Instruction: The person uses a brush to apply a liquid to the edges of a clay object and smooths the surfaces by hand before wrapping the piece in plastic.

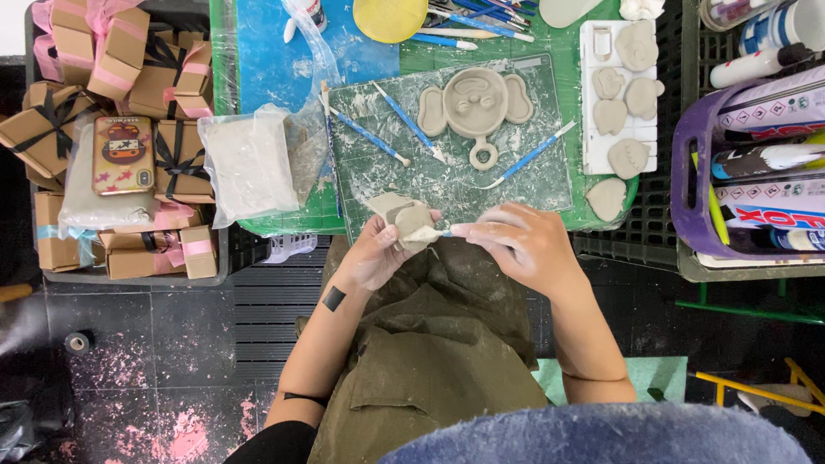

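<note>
My left hand (376, 253) grips a small lump of grey clay (409, 222) at the near edge of the work mat. My right hand (524, 243) pinches a thin white modelling tool (434, 232) whose tip touches the lump. Beyond them, a flat clay animal face with two ears and a ring below (475, 105) lies on the clear cutting mat (533, 185). Three blue-handled tools (369, 136) lie around the face.
A bagged white clay block (249, 163) sits left of the mat. A white tray (589, 129) with several clay pieces stands on the right. Ribboned cardboard boxes (112, 60) and a phone (123, 155) fill a left crate. A purple basket of bottles (692, 185) is far right.
</note>
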